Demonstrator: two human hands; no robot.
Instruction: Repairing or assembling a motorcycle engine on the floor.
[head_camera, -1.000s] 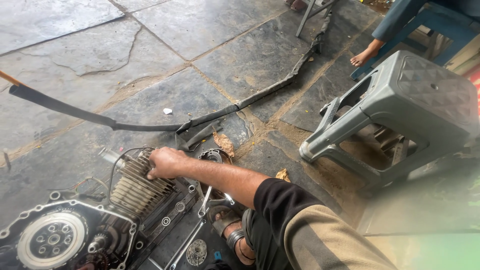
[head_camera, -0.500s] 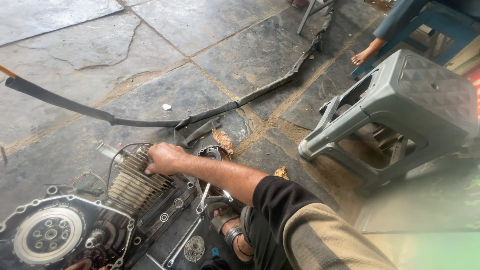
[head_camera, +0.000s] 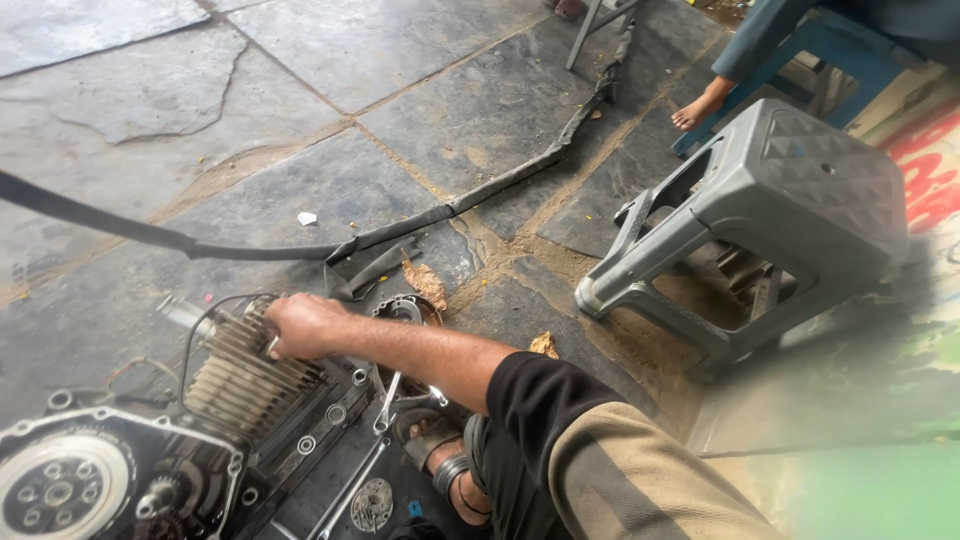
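Head view. The right hand (head_camera: 305, 325) is resting on the upper end of the grey finned metal engine cylinder (head_camera: 240, 375), with the forearm reaching in from the lower right of the frame. The fingers are curling closed over the topmost fins and the cylinder's end face; whether they are gripping a smaller part there cannot be told. The left hand is not showing in this view.

The finned cylinder is sitting on the dark engine crankcase (head_camera: 150, 470), which is lying on the grey stone-slab floor (head_camera: 420, 80). The cylinder's long axis is running diagonally, from the crankcase at lower left up toward the right hand at upper right, so the hand is lying at the free end of that axis. A round clutch assembly (head_camera: 55, 490) is showing at the crankcase's lower-left corner.

Just beside the forearm, a steel open-ended spanner (head_camera: 390, 395) is lying on the floor, with a circular metal cover (head_camera: 405, 310) near the wrist. A long black rubber strip (head_camera: 250, 248) is stretching across the slabs beyond the cylinder. A grey plastic stool (head_camera: 760, 215) is standing well apart to the right. Another person's bare foot (head_camera: 697, 108) is resting on the floor near a blue chair (head_camera: 850, 55) at the top right.
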